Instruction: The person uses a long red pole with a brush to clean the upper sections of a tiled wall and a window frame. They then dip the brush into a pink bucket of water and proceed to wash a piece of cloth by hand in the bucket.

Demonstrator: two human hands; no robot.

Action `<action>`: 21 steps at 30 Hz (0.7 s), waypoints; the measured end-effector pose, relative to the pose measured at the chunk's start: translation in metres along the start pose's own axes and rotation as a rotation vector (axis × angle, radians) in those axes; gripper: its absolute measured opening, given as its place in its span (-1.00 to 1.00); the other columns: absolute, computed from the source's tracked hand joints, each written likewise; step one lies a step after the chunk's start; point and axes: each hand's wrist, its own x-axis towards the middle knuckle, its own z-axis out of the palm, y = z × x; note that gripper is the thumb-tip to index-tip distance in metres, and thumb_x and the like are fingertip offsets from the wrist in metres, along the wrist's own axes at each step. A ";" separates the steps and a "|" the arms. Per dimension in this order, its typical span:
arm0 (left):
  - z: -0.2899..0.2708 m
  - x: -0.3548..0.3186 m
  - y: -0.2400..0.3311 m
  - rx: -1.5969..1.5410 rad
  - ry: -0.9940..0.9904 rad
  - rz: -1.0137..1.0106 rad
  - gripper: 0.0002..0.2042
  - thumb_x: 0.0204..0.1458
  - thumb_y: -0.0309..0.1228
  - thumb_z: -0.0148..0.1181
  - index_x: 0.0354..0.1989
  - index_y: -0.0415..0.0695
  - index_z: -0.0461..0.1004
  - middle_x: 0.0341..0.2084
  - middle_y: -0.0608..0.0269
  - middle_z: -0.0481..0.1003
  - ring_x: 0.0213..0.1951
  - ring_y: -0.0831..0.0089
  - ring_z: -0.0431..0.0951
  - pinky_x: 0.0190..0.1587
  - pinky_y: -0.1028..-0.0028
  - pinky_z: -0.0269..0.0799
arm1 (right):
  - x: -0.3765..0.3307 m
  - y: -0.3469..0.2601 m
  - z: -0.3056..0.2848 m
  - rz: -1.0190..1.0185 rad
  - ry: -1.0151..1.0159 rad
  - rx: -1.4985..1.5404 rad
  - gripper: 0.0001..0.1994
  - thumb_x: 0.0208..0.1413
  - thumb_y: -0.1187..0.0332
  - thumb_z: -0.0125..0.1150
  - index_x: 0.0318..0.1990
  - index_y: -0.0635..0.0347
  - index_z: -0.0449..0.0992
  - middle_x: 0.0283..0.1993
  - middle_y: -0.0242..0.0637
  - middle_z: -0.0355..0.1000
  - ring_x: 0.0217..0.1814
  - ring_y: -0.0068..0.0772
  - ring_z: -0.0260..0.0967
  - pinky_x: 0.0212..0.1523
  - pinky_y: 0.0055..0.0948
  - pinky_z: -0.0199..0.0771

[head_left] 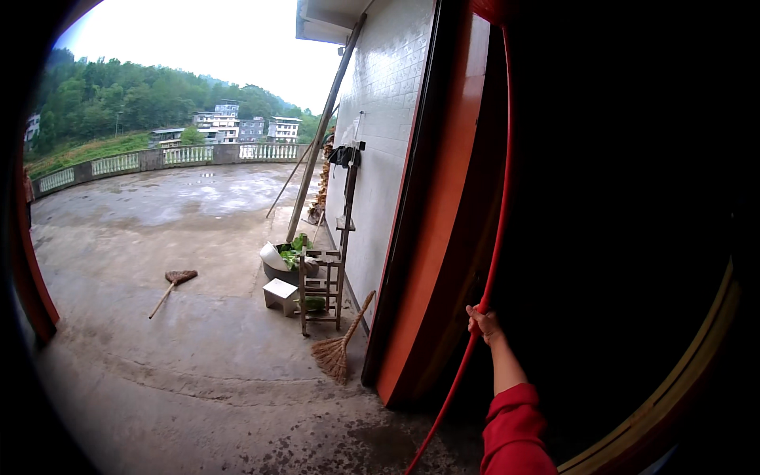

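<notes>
A long, thin red pole crosses the view from the upper edge down to the lower edge. It looks curved, as the door edges beside it do. A wider red part shows at its top, cut off by the frame, so its kind is unclear. My right hand, in a red sleeve, has its fingers wrapped round the pole below its middle. My left hand is out of view.
Left of the pole stands an orange-red door panel. Beyond it, a straw broom leans by the wall, near a wooden rack, a small stool and a tub of greens. Another broom lies on the concrete. The right side is dark.
</notes>
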 end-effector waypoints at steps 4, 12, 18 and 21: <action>0.004 0.017 0.006 -0.001 -0.025 0.008 -0.81 0.02 -0.36 0.10 -0.29 -0.21 0.51 -0.53 0.19 0.52 -0.44 0.41 0.52 -0.30 0.43 0.44 | 0.000 0.025 -0.005 0.021 0.003 -0.001 -0.75 -0.04 0.31 0.33 -0.41 0.10 0.30 -0.71 -0.40 0.26 -0.73 -0.53 0.23 -0.67 -0.50 0.31; 0.009 0.043 0.009 0.011 -0.071 -0.023 -0.82 0.02 -0.37 0.11 -0.31 -0.22 0.51 -0.53 0.19 0.53 -0.43 0.40 0.54 -0.30 0.44 0.44 | 0.011 0.021 -0.017 0.080 0.073 -0.139 -0.76 0.00 0.26 0.28 -0.42 0.08 0.29 -0.71 -0.39 0.26 -0.72 -0.53 0.25 -0.63 -0.54 0.29; 0.026 0.047 0.007 0.018 -0.057 -0.084 -0.82 0.01 -0.37 0.12 -0.32 -0.23 0.52 -0.53 0.19 0.54 -0.42 0.40 0.55 -0.30 0.44 0.44 | 0.011 0.025 -0.021 -0.087 0.085 -0.023 -0.71 -0.01 0.27 0.30 -0.51 0.05 0.23 -0.75 -0.43 0.19 -0.76 -0.53 0.19 -0.68 -0.54 0.27; 0.044 0.038 -0.003 0.005 -0.032 -0.133 -0.83 0.01 -0.38 0.12 -0.33 -0.23 0.52 -0.52 0.18 0.54 -0.42 0.39 0.55 -0.30 0.45 0.44 | 0.012 0.019 -0.013 -0.129 0.005 -0.006 -0.71 0.01 0.24 0.28 -0.51 0.04 0.23 -0.74 -0.44 0.20 -0.75 -0.56 0.21 -0.68 -0.54 0.28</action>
